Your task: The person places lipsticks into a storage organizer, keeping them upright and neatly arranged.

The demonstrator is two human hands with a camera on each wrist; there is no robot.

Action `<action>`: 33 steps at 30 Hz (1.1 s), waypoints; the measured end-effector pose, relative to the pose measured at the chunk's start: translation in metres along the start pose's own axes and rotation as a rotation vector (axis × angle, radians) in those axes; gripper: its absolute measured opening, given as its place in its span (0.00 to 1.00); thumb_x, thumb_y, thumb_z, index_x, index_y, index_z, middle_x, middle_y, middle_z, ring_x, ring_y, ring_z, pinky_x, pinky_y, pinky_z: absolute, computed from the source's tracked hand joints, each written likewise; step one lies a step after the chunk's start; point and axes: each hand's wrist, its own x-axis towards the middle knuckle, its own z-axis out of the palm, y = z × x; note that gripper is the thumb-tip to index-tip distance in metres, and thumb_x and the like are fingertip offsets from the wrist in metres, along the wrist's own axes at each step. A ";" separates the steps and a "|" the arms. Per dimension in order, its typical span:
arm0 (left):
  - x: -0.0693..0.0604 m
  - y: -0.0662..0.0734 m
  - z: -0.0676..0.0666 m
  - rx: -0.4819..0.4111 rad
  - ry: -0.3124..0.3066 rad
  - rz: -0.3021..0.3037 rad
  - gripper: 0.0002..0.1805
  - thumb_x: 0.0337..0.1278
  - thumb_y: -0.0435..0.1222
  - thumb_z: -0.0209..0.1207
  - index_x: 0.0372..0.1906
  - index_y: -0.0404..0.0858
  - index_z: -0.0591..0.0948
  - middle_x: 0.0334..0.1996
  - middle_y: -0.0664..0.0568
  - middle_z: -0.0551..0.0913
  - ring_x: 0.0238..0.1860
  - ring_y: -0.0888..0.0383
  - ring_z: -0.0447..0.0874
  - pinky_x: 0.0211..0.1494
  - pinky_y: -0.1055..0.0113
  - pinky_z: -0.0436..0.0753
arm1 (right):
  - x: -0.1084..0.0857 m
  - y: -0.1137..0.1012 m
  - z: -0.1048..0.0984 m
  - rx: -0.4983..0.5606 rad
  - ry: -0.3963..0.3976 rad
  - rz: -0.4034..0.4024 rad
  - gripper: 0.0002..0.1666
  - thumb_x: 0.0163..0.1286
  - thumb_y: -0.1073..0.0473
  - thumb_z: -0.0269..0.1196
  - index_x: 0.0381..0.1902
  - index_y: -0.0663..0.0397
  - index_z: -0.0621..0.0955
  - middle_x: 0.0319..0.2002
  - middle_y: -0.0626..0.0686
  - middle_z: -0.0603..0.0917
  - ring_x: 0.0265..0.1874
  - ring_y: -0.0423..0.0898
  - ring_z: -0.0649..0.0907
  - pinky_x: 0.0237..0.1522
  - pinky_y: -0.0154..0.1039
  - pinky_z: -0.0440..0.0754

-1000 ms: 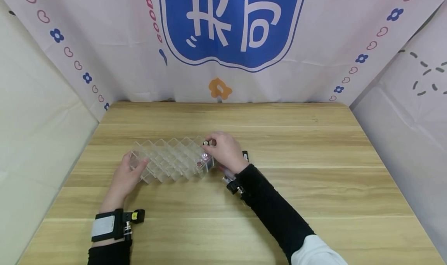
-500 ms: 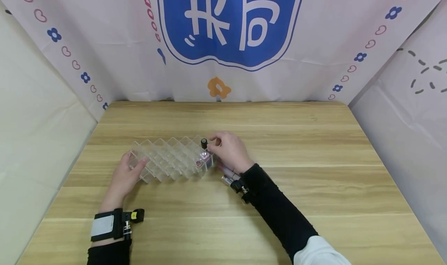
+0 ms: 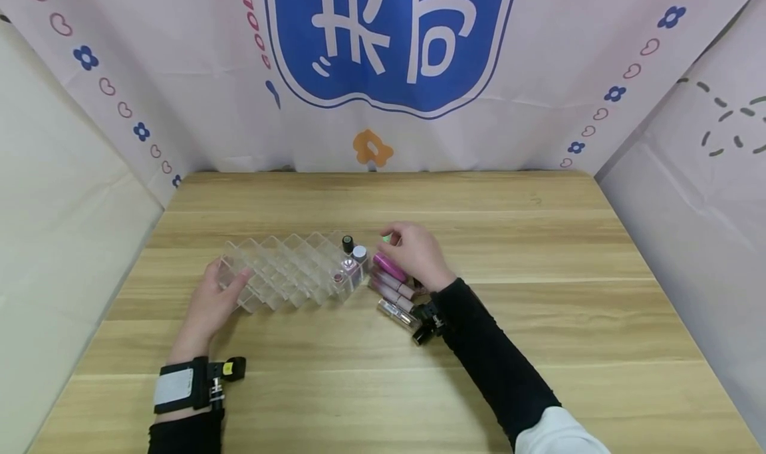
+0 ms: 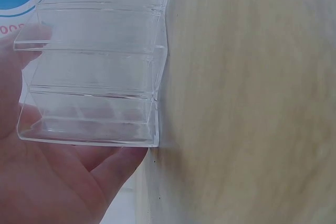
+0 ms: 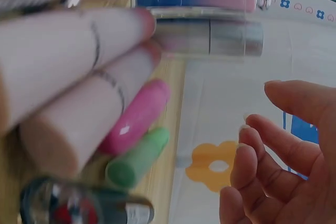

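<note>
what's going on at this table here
A person is handling a clear rack and some small tubes. Their left hand grips the rack's left end, while their right hand holds nothing and hovers by the loose tubes beside its right end. Those lie on the table; a pink one, a green one and two pale ones can be made out. A few capped tubes stand in slots at the rack's right end.

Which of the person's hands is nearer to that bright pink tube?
Right. The right hand is close beside the bright pink tube, holding nothing. The left hand is farther off, gripping the clear organizer at the end away from the tube.
</note>
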 end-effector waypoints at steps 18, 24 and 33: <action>0.001 -0.001 0.001 -0.003 -0.004 -0.005 0.47 0.72 0.59 0.43 0.78 0.33 0.41 0.75 0.27 0.47 0.72 0.24 0.49 0.69 0.27 0.56 | -0.013 0.036 -0.015 -0.020 -0.006 0.076 0.21 0.67 0.47 0.65 0.53 0.50 0.82 0.37 0.49 0.85 0.31 0.45 0.81 0.30 0.36 0.78; 0.001 0.000 0.000 -0.006 -0.002 -0.007 0.47 0.72 0.59 0.43 0.78 0.33 0.40 0.76 0.27 0.47 0.73 0.25 0.48 0.70 0.27 0.55 | -0.018 0.042 -0.017 -0.036 -0.013 0.090 0.19 0.65 0.48 0.66 0.49 0.51 0.84 0.35 0.50 0.85 0.32 0.45 0.81 0.31 0.36 0.78; 0.001 0.000 0.000 -0.007 -0.009 -0.014 0.47 0.72 0.59 0.42 0.78 0.34 0.41 0.76 0.28 0.46 0.74 0.25 0.47 0.70 0.28 0.54 | -0.025 0.047 -0.019 -0.080 -0.063 0.108 0.11 0.64 0.49 0.67 0.38 0.49 0.84 0.33 0.49 0.84 0.31 0.44 0.80 0.33 0.35 0.77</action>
